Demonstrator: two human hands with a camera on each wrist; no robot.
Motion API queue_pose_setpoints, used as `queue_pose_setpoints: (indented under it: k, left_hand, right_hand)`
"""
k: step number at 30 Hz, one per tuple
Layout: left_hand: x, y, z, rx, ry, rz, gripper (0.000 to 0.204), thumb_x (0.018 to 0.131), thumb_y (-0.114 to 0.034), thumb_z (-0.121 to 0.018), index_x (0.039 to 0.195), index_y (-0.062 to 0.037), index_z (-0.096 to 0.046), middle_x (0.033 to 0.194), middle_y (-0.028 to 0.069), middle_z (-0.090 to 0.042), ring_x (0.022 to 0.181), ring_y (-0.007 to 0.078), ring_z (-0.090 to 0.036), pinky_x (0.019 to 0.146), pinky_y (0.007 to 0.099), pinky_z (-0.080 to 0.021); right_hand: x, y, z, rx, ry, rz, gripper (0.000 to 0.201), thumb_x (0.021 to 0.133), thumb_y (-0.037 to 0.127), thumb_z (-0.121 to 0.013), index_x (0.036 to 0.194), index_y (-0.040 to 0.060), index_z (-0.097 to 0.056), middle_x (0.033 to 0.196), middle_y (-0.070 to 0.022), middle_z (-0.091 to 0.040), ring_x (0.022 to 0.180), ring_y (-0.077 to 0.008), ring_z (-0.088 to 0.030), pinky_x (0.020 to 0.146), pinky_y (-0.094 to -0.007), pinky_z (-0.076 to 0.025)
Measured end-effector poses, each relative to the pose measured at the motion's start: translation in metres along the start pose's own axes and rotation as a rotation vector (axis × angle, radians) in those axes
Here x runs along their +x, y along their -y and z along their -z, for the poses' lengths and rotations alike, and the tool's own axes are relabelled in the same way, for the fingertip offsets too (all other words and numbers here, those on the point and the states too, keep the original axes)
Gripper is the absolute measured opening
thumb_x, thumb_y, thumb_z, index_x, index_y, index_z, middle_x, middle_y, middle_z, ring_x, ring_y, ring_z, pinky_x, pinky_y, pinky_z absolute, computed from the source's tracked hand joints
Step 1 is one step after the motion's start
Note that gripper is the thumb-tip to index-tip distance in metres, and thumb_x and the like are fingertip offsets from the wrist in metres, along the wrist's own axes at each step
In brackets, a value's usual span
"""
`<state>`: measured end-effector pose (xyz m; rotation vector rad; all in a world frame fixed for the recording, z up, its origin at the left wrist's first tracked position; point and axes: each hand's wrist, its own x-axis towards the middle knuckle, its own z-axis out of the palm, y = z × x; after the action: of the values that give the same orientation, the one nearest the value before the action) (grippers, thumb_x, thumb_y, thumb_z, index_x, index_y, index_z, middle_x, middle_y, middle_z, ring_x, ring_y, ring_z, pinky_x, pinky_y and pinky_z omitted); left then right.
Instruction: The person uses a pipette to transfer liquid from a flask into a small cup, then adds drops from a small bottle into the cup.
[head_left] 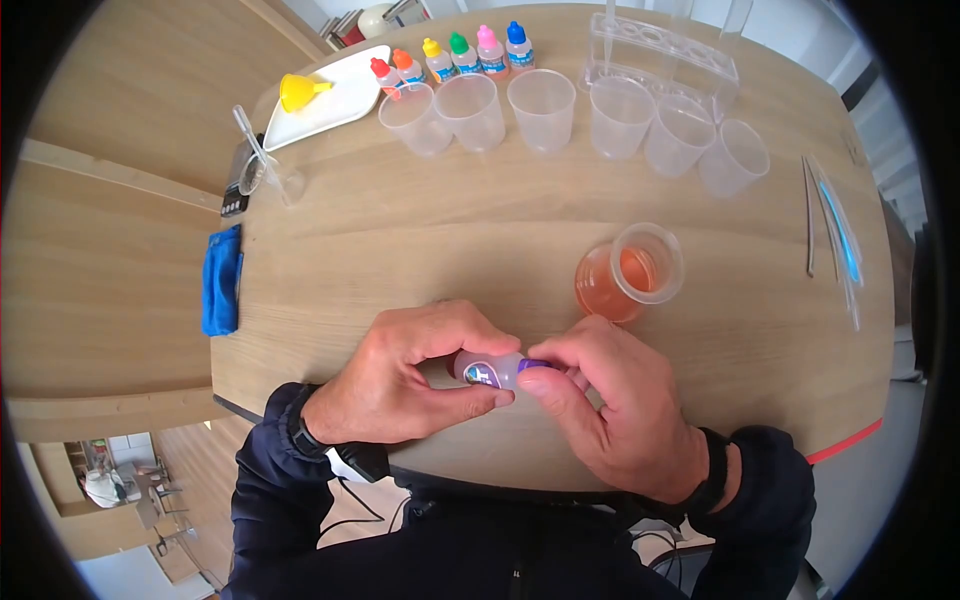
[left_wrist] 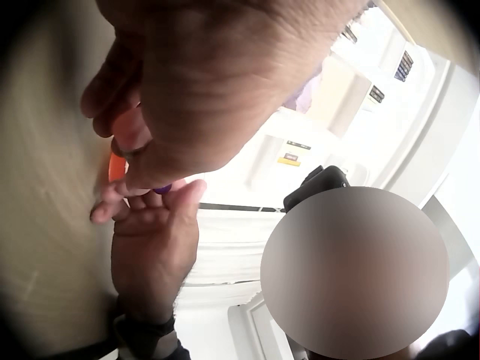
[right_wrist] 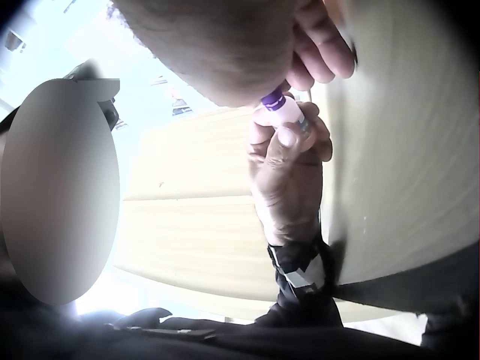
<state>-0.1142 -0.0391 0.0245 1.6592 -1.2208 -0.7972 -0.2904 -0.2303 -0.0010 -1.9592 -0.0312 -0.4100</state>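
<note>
My left hand (head_left: 400, 375) holds a small translucent dropper bottle (head_left: 480, 369) on its side, thumb and fingers on either side of its label. The bottle's neck points toward my right hand (head_left: 625, 405), whose thumb and forefinger pinch the purple cap (head_left: 535, 366). In the right wrist view the purple cap (right_wrist: 274, 99) sits at the neck of the bottle (right_wrist: 288, 115). Just beyond my right hand stands a clear wide-rimmed vessel (head_left: 648, 235) with orange liquid inside. Fingers cover most of the cap in the left wrist view.
Several translucent cups (head_left: 541, 112) line the far side, with coloured dropper bottles (head_left: 490, 52) behind them. A white tray (head_left: 350, 108) bears a yellow funnel (head_left: 300, 93). At the back stands a clear tube rack (head_left: 660, 58). Thin rods (head_left: 809, 215) lie right; a blue cloth (head_left: 221, 280) lies left.
</note>
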Motion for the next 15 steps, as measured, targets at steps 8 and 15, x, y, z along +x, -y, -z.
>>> queue_pose_setpoints:
  k: [8, 15]
  left_hand:
    - [-0.001, -0.001, 0.005, 0.030, 0.016, 0.020, 0.041, 0.082, 0.007, -0.093, 0.120, 0.0006, -0.078, 0.109, 0.0126, -0.079, 0.097, 0.0212, -0.076, 0.084, 0.0338, -0.059]
    - [0.000, -0.002, 0.007, 0.019, 0.019, 0.076, 0.041, 0.081, 0.006, -0.094, 0.119, -0.0012, -0.080, 0.106, 0.0110, -0.080, 0.095, 0.0202, -0.076, 0.083, 0.0330, -0.058]
  right_hand:
    - [0.005, 0.011, -0.006, 0.086, -0.101, -0.061, 0.029, 0.096, 0.002, -0.080, 0.122, -0.0002, -0.069, 0.105, -0.0148, -0.070, 0.087, -0.0315, -0.068, 0.075, -0.0418, -0.056]
    - [0.007, 0.002, -0.007, 0.033, -0.097, 0.111, 0.027, 0.092, -0.011, -0.077, 0.117, 0.0002, -0.074, 0.111, -0.0150, -0.071, 0.087, -0.0246, -0.071, 0.074, -0.0343, -0.057]
